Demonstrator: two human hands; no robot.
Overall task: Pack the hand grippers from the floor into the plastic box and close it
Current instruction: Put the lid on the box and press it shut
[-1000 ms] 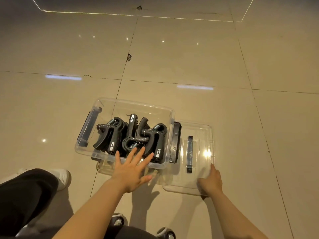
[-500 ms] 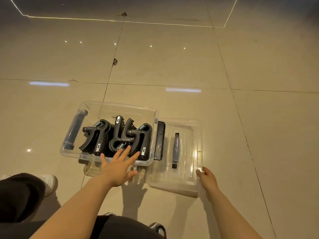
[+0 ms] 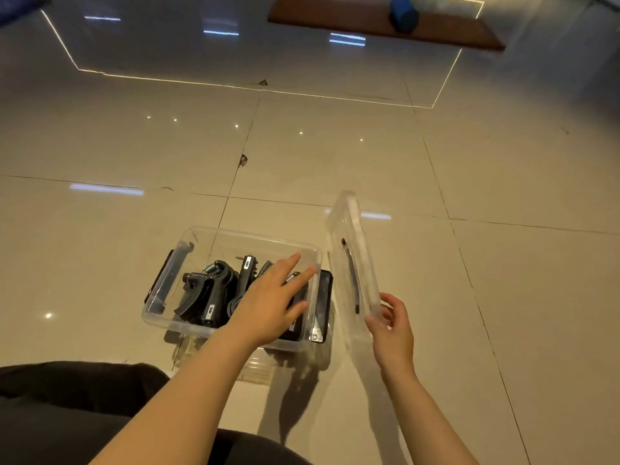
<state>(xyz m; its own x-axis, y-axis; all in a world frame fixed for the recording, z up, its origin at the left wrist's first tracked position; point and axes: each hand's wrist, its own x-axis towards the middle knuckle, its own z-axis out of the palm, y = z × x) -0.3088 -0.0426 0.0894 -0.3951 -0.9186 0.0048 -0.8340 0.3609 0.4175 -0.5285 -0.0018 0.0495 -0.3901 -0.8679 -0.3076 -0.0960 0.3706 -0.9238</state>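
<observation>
We judged packing done: hand grippers (image 3: 208,292) filled the plastic box (image 3: 201,238), our left hand (image 3: 273,298) spread flat above them, while our right hand (image 3: 391,330) gripped the lid (image 3: 349,229) tilted up beside the box, not yet on.

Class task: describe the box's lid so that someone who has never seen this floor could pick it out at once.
Find the clear plastic box of black hand grippers on the tiled floor. Just right of it, the right hand grips the lid: the only clear panel standing on edge, with a dark handle strip.

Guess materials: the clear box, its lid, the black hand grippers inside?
Clear rectangular box: likely glossy transparent plastic; floor shows through. Clear flat lid: same look, glare streaks. Black hand grippers: apparently matte plastic or rubber handles, with a shiny coiled spring, probably metal.
</observation>
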